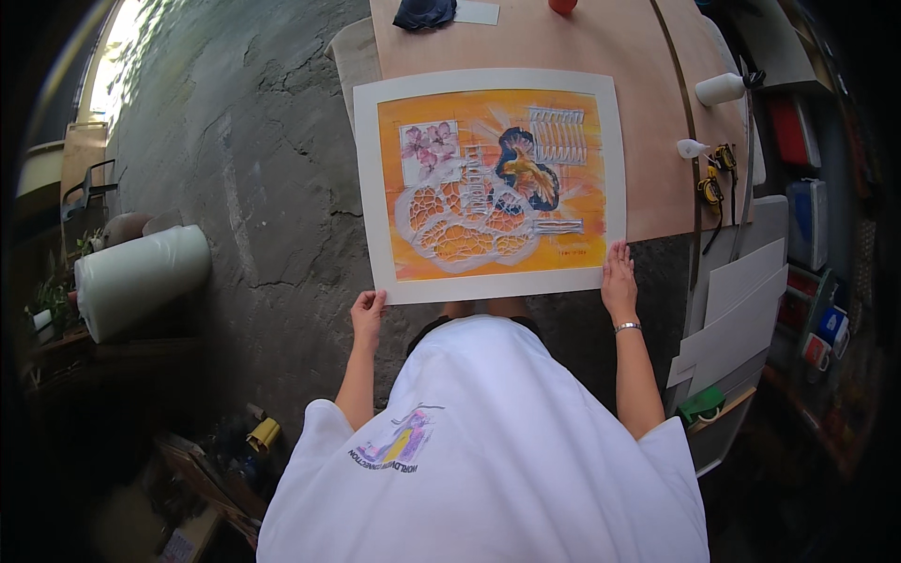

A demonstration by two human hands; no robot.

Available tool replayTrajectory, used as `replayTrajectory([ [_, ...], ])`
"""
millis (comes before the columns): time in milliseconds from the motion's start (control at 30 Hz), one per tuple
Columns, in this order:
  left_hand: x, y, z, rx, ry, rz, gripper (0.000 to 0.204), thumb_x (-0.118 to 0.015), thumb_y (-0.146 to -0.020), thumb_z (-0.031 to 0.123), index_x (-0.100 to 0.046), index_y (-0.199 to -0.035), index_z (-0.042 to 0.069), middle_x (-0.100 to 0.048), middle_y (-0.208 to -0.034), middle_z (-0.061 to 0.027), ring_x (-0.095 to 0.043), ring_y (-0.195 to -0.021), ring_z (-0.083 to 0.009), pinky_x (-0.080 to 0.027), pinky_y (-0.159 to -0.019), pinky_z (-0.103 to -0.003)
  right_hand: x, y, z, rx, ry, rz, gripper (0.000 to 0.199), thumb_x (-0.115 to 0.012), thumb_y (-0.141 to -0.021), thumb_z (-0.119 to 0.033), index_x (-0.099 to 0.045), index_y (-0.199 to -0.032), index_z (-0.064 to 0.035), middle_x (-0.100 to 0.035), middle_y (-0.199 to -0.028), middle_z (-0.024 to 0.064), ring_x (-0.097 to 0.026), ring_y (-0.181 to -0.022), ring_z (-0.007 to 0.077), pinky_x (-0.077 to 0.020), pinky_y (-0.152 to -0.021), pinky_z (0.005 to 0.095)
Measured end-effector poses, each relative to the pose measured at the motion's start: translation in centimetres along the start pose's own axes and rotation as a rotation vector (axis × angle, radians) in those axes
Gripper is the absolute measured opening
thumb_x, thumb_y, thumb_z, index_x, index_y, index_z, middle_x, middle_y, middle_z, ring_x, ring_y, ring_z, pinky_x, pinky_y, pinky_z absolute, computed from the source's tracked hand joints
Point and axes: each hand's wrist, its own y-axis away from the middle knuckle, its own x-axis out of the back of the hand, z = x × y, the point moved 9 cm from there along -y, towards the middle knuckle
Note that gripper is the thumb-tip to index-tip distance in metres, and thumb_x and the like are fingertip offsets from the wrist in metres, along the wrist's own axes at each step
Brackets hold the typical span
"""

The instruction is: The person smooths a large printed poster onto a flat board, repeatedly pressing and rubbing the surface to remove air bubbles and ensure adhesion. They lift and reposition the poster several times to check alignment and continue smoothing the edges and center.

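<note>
A matted picture lies in front of me, its far part over the wooden table and its near edge past the table's side. Inside the white mat is an orange artwork with pink flowers, white lace-like netting and a dark blue shape. My left hand pinches the near left corner of the mat between thumb and bent fingers. At the near right corner, my right hand holds the edge with its fingers fairly straight and together; its thumb is hidden.
On the wooden table are a dark cloth, a white bottle, a white nozzle-tipped container and yellow-black tape measures. Pale boards lean at right. A large wrapped roll stands left on the cracked concrete floor.
</note>
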Motion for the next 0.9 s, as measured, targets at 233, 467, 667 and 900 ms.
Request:
replayTrajectory([
  [233, 0.3, 0.3, 0.8, -0.113, -0.094, 0.076, 0.028, -0.072, -0.099, 0.024, -0.064, -0.118, 0.005, -0.069, -0.106, -0.0056, -0.064, -0.094, -0.0134, -0.052, -0.084, -0.031, 1.6, -4.0, -0.3, 0.061, 0.019, -0.003, 0.056, -0.039, -0.110, -0.025, -0.031, -0.161, -0.0055, -0.027, -0.169, 0.0133, -0.026, -0.156, 0.0290, -0.0225, -0.127, 0.0424],
  [467, -4.1, 1.9, 10.5, -0.628, -0.924, 0.208, 0.057, -0.052, -0.106, 0.021, -0.038, -0.159, 0.007, -0.040, -0.162, -0.0162, -0.039, -0.147, -0.0353, -0.030, -0.120, -0.048, 3.8, -10.1, -1.5, 0.138, 0.038, -0.012, 0.056, -0.042, -0.109, -0.024, -0.033, -0.160, -0.0029, -0.029, -0.167, 0.0165, -0.028, -0.155, 0.0298, -0.0251, -0.126, 0.0441],
  [667, -8.6, -2.6, 17.2, -0.743, -1.065, 0.140, 0.061, -0.048, -0.107, 0.023, -0.030, -0.161, 0.004, -0.027, -0.169, -0.0178, -0.024, -0.157, -0.0338, -0.020, -0.125, -0.049, 5.2, -16.5, -2.6, 0.218, 0.077, 0.036, 0.055, -0.042, -0.108, -0.022, -0.034, -0.159, -0.0033, -0.032, -0.166, 0.0161, -0.031, -0.154, 0.0311, -0.0284, -0.125, 0.0456],
  [900, -17.3, -9.4, 27.2, -0.826, -1.004, 0.149, 0.063, -0.050, -0.108, 0.028, -0.029, -0.161, 0.002, -0.031, -0.166, -0.0192, -0.023, -0.157, -0.0315, -0.019, -0.126, -0.049, 7.0, -25.7, -3.8, 0.249, 0.078, 0.012, 0.054, -0.040, -0.109, -0.023, -0.033, -0.160, -0.0067, -0.030, -0.167, 0.0146, -0.029, -0.155, 0.0310, -0.0278, -0.125, 0.0472],
])
